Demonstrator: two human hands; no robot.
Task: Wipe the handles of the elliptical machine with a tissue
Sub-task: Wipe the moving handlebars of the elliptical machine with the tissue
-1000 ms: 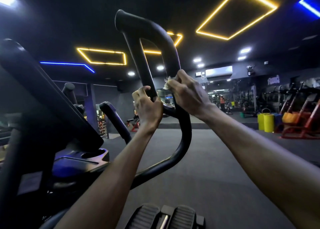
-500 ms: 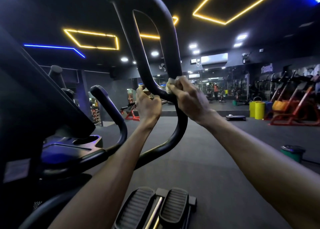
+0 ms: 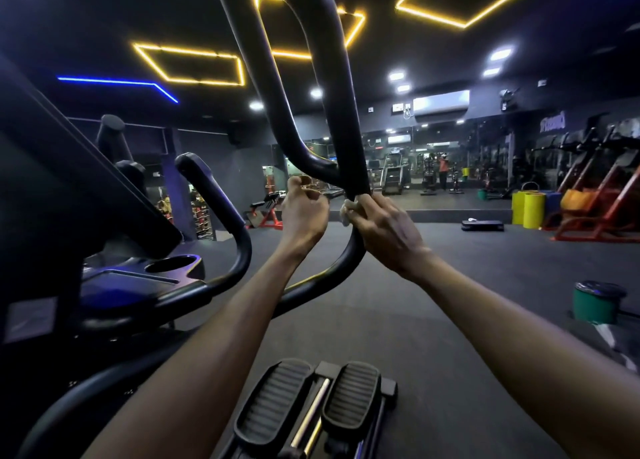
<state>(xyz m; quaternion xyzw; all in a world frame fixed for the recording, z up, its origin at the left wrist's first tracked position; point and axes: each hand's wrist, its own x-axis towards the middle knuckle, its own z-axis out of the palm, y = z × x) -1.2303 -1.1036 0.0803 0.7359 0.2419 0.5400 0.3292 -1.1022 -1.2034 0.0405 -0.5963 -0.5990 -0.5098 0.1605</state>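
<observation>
The elliptical's black looped handle [image 3: 341, 112] rises through the middle of the view. My right hand [image 3: 384, 230] is wrapped around its outer bar just below where the two bars join. It presses a crumpled white tissue [image 3: 347, 210] against the bar. My left hand [image 3: 304, 212] sits just left of that bar and under the curved inner bar, its fingers curled with nothing visibly in them. The handle's lower stem [image 3: 332, 275] bends down to the left behind my left forearm.
The machine's console with a cup holder [image 3: 171, 263] and a fixed black grip [image 3: 214, 198] stand on the left. Two ribbed pedals [image 3: 308, 406] lie below. On the floor to the right are a green bin [image 3: 595, 304], a step platform [image 3: 482, 225] and yellow cylinders [image 3: 526, 209].
My right hand has slid the tissue down the outer bar to below the junction. My left hand has come off the inner bar and now hangs curled beneath it. The view tilted downward.
</observation>
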